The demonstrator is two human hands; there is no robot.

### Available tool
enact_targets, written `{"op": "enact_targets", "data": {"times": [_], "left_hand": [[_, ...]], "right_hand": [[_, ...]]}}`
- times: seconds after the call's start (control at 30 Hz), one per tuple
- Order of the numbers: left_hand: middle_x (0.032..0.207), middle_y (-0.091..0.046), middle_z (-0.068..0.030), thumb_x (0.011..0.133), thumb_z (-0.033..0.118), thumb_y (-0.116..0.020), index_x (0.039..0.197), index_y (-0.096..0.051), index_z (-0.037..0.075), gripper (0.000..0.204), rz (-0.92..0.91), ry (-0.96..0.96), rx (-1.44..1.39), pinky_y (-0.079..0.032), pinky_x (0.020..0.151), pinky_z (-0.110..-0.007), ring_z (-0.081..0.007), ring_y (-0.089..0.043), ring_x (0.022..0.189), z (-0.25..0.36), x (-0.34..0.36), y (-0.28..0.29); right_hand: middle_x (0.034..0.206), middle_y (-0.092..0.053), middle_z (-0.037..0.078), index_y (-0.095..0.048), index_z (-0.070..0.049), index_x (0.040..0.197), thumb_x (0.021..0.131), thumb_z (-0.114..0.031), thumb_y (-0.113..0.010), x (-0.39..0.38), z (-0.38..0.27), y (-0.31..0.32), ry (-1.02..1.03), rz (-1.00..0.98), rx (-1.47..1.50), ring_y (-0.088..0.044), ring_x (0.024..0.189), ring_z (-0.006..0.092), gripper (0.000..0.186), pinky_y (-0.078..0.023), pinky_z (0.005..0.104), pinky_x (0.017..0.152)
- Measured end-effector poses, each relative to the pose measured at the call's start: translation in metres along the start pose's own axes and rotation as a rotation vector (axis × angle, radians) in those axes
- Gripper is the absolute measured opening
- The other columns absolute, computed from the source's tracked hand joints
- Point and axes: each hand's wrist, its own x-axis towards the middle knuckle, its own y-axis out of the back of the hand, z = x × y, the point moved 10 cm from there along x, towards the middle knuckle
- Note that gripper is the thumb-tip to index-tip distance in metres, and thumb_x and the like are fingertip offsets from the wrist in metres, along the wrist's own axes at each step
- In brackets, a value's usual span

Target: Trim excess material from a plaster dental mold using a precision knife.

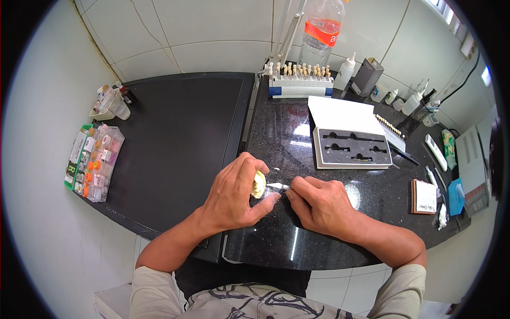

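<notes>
A small yellowish dental cast (258, 184) is pinched in the left hand (234, 194) over the black counter (297, 234) edge, a thin white-tipped tool (278, 186) clamped by the right hand (319, 204); slippage could chip it.

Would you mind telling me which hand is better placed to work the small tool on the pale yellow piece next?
Probably the right hand: it already pinches the small tool, whose tip points at the pale yellow piece. The left hand is occupied with its grip on that piece, steadying it above the black counter.

Pale yellow cast (258, 184), speckled black countertop (297, 143)
</notes>
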Motion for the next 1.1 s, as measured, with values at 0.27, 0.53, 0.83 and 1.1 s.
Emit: {"op": "enact_targets", "data": {"times": [0.27, 0.53, 0.83, 1.1], "left_hand": [[0.103, -0.058, -0.0163, 0.086, 0.021, -0.083, 0.122, -0.053, 0.001, 0.051, 0.006, -0.001, -0.017, -0.050, 0.077, -0.042, -0.0296, -0.063, 0.085, -0.0011, -0.0019, -0.0008], [0.102, -0.058, -0.0157, 0.090, 0.021, -0.081, 0.119, -0.054, 0.000, 0.045, -0.010, -0.001, -0.037, -0.050, 0.075, -0.041, -0.0286, -0.062, 0.084, 0.0000, -0.0004, -0.0015], [0.097, -0.058, -0.0153, 0.092, 0.021, -0.080, 0.114, -0.055, 0.001, 0.038, -0.026, -0.006, -0.019, -0.050, 0.070, -0.044, -0.0315, -0.063, 0.080, 0.0009, 0.0005, -0.0019], [0.096, -0.059, -0.0149, 0.093, 0.024, -0.081, 0.112, -0.056, 0.000, 0.040, -0.028, 0.010, -0.023, -0.050, 0.069, -0.042, -0.0292, -0.062, 0.077, -0.0025, -0.0012, -0.0054]], "right_hand": [[0.064, -0.061, 0.007, -0.063, -0.007, 0.095, 0.102, -0.021, -0.070, 0.0011, -0.0042, -0.0027, 0.033, -0.029, -0.044, -0.060, 0.045, 0.0253, 0.017, -0.045, 0.0403, 0.040], [0.065, -0.062, 0.008, -0.064, -0.007, 0.097, 0.102, -0.021, -0.071, 0.0001, -0.0042, -0.0028, 0.028, -0.031, -0.057, -0.062, 0.045, 0.0267, 0.016, -0.046, 0.0410, 0.041], [0.068, -0.059, 0.007, -0.064, -0.006, 0.091, 0.099, -0.015, -0.074, -0.0004, -0.0040, -0.0018, 0.004, -0.020, -0.053, -0.059, 0.048, 0.0273, 0.016, -0.047, 0.0418, 0.044], [0.067, -0.060, 0.007, -0.064, -0.007, 0.094, 0.101, -0.018, -0.073, 0.0001, -0.0010, -0.0037, 0.022, -0.018, -0.050, -0.060, 0.047, 0.0260, 0.016, -0.046, 0.0411, 0.043]]}}
